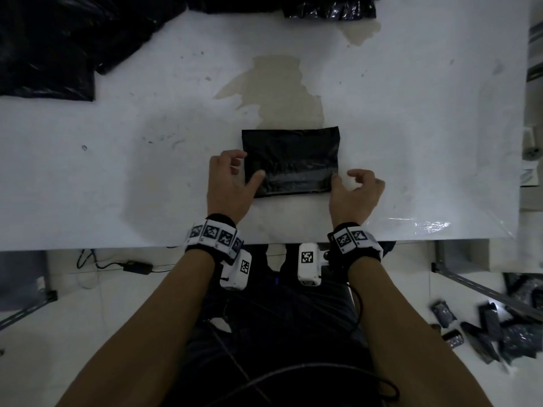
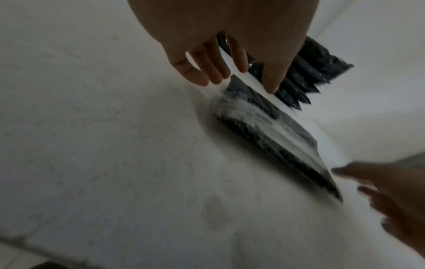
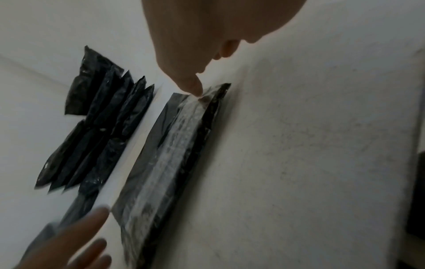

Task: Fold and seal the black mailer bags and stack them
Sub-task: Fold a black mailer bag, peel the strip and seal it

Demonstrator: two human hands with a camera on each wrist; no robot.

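A folded black mailer bag (image 1: pixel 291 163) lies flat in the middle of the white table (image 1: pixel 147 171), with a glossy strip across its near half. My left hand (image 1: pixel 248 165) is at the bag's left edge, thumb resting on top and fingers relaxed beside it. My right hand (image 1: pixel 345 179) is at the right edge, where only the thumb tip touches the bag and the other fingers curl loosely above the table. In the left wrist view, the left hand's fingers (image 2: pixel 216 72) hang over the bag (image 2: pixel 271 131). In the right wrist view, the thumb (image 3: pixel 195 87) presses the bag's corner (image 3: pixel 170 160).
A heap of black bags (image 1: pixel 50 45) fills the far left of the table, and another black stack (image 1: pixel 329 8) sits at the far edge. Brown stains (image 1: pixel 279 83) mark the surface behind the bag. Clear film (image 1: pixel 432 227) lies at the front right. More bags (image 1: pixel 493 327) litter the floor.
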